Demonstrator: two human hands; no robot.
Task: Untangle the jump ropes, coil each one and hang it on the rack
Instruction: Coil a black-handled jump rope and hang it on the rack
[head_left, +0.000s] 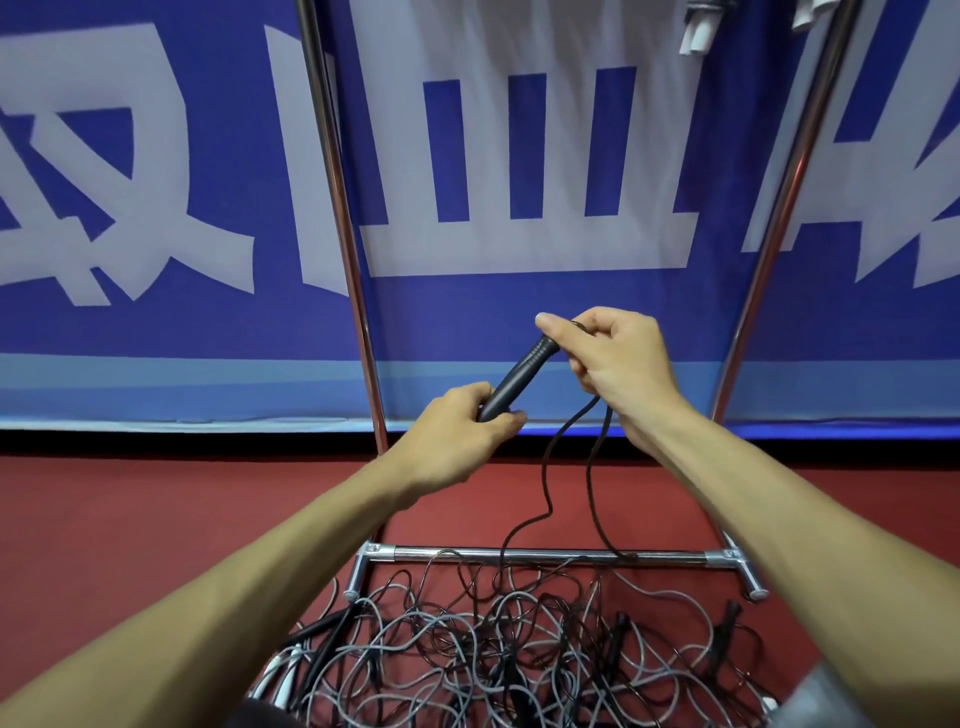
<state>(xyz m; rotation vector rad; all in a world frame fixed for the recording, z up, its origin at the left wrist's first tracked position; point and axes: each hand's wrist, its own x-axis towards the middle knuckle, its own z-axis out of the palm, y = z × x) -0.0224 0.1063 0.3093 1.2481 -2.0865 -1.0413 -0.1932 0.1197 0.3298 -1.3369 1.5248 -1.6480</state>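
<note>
HANDS ON ONE ROPE: Both hands worked a black jump rope in front of a chrome rack (779, 234). The left hand (462, 431) gripped the lower end of the handle (517, 376), a slim matte-black cylinder w/ a ribbed band near its top, held on a slant. The right hand (618, 364) pinched the handle's upper end betw. thumb and curled fingers. The thin black cord (544, 483) came out from under that palm.

Two strands of it fell in loose waves, crossed the rack's base bar (545, 555) and ran into the tangled pile (519, 644) on the floor. The pile lay just in front of the bar: black, grey and a few white cords, glossy and wiry, looped over each other. Several black stick handles poked out of it, plus a couple of white ones at its left edge. Which cord belonged to which handle couldn't be told.

The rack's two round, polished uprights (337, 208) stood either side of the hands, converging toward the floor in the wide-angle view. Cast-metal joints capped the base bar's ends. Behind hung a blue fabric banner (467, 312) w/ big white block characters, faintly creased. The floor (104, 519) was dull red w/ a fine-grained texture. White tube-like items (696, 36) showed at the top edge, too cropped to name.
</note>
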